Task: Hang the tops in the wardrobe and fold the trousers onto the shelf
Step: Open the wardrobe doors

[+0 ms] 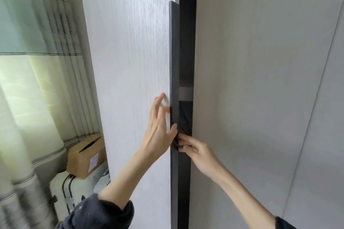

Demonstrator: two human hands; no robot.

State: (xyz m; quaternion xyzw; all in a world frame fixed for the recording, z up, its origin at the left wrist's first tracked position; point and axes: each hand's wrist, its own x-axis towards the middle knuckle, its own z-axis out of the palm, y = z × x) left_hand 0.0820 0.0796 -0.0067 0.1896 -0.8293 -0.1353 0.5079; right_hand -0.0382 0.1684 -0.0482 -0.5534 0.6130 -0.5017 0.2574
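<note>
We stand close to a tall pale wardrobe (260, 80), looking at the narrow dark gap between its two doors. The left door (130, 52) is white with a fine wood grain, and a long dark vertical handle (174, 61) runs down its inner edge. Our left hand (160, 128) lies against that door with fingers spread and nearly straight, the thumb hooked at the handle's edge; it grips nothing firmly. Our right hand (195, 149) reaches in from the other side, its fingertips curled into the gap and pinching the handle strip just below the left thumb.

No tops or trousers are in view, so we cannot tell where the clothes lie. Inside the gap we make out only darkness and one grey horizontal band, perhaps a shelf edge.

The step in hand seems to be working this door by its handle, though whether opening or closing it we cannot say. To do it well, we would keep the pull along the handle's edge, move smoothly, and keep fingertips clear of the gap so they do not get nipped.

To the left hang striped pale green curtains (28, 61), lit from behind. Below them a cardboard box (83, 158) sits on a white case with dark trim (61, 188). Dark sleeves cover both forearms at the bottom.
</note>
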